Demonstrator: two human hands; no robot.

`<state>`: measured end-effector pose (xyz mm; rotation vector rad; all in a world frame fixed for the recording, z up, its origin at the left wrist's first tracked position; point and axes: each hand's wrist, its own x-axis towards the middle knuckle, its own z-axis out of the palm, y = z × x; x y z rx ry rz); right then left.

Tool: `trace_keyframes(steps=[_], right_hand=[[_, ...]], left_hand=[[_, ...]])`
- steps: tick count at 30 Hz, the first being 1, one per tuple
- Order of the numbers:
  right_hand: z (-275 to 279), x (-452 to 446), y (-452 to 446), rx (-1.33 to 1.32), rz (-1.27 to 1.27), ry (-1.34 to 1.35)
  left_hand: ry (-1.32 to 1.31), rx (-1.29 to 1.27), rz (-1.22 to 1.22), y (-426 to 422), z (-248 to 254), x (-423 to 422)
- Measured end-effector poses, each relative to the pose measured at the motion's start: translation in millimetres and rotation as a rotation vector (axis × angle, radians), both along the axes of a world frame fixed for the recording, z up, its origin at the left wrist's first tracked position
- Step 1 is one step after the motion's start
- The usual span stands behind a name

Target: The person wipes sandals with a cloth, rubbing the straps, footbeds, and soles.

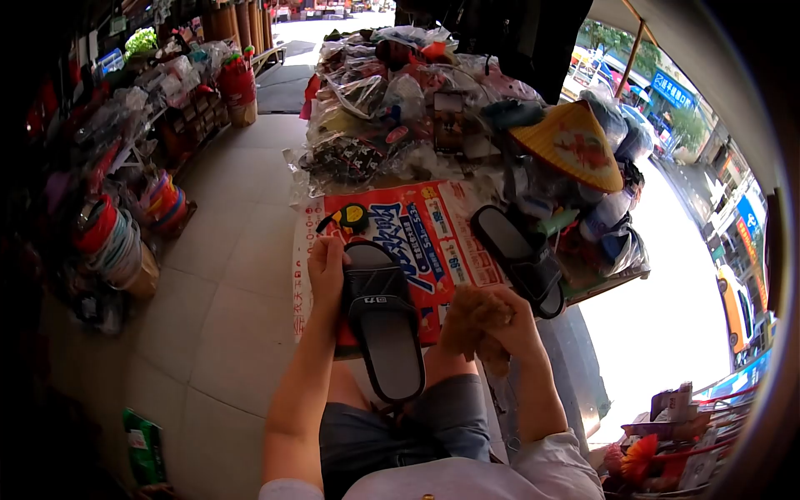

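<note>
A black slide sandal with a grey footbed (388,333) hangs over the near edge of the red printed sheet (433,218), above the person's lap. My left hand (328,260) is closed at its upper left edge. My right hand (508,321) is wrapped round a crumpled brown cloth (473,323), to the right of that sandal. The second black sandal (518,257) lies at the sheet's right side, beyond my right hand. A small black and yellow item (353,218) rests on the sheet just above my left hand.
Plastic-wrapped goods (392,100) are piled at the table's far part, with a yellow conical hat (575,146) at the right. Stacked buckets (112,237) and a red container (239,87) stand on the left. A green packet (144,446) lies on the floor.
</note>
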<state>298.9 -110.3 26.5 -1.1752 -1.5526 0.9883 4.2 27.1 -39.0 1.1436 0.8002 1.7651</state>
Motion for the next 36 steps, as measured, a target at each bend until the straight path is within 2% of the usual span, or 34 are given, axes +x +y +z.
trace_keyframes(steps=[1,2,4,6,7,9,11,13,15,17,19,20,21,23,25,27,28,30,34,36], right_hand=[[9.2,0.2,2.4,-0.004,-0.082,0.143],[14.7,-1.4,8.3,-0.007,-0.083,0.146],[23.9,-10.2,20.9,0.031,-0.145,0.280],[24.5,-26.3,30.0,0.034,-0.115,0.369],[22.0,-31.7,34.3,0.034,-0.092,0.459],[6.6,-37.4,42.4,0.034,0.011,0.352],[-2.2,-62.4,39.7,0.058,-0.012,0.157],[-11.5,-72.5,34.4,0.099,-0.035,0.135],[-16.7,-72.0,29.2,0.121,-0.045,0.099],[-16.0,-69.8,29.9,0.053,0.039,0.171],[-0.1,-73.2,24.2,0.025,0.060,0.231],[7.5,-74.5,21.4,-0.007,0.079,0.289],[12.2,-73.4,23.2,-0.007,0.078,0.290],[22.7,-67.4,30.6,0.277,0.137,0.358],[47.3,-67.0,34.8,0.347,0.136,0.365],[57.4,-64.9,41.1,0.308,0.094,0.284],[51.9,-64.1,45.1,0.312,0.095,0.282],[35.5,-63.0,58.1,0.182,0.041,0.061],[34.6,-61.8,64.9,0.077,0.059,0.055],[48.7,-62.0,78.7,0.289,0.014,0.065]], left_hand=[[-0.059,0.057,0.003,2.7,8.3,3.9],[-0.056,0.054,0.001,5.3,16.3,9.0],[-0.351,0.092,-0.058,7.0,35.9,22.0],[-0.400,0.067,-0.086,13.1,38.2,32.6],[-0.447,0.038,-0.119,17.3,34.9,34.5],[-0.364,0.000,-0.215,21.8,3.0,27.6],[0.217,-0.049,-0.248,23.9,-19.0,25.2],[0.269,-0.129,-0.324,-11.0,34.2,23.4],[0.867,-0.135,-0.270,-24.2,61.4,20.0],[0.822,-0.172,-0.243,-16.1,45.0,22.2],[0.180,-0.337,-0.357,-8.7,33.0,21.3],[0.069,-0.308,-0.335,-10.1,33.9,22.1],[0.070,-0.309,-0.336,-8.3,36.5,24.3],[-0.300,-0.162,-0.237,-5.3,37.6,27.0],[-0.302,-0.109,-0.232,-5.0,40.5,24.7],[-0.128,-0.258,-0.261,-2.5,31.9,26.1],[-0.068,-0.254,-0.361,4.3,14.4,24.4],[-0.063,-0.241,-0.364,8.9,-1.2,18.8],[-0.106,-0.257,-0.267,1.5,7.2,21.0],[-0.132,-0.290,-0.259,-10.0,21.2,25.7]])
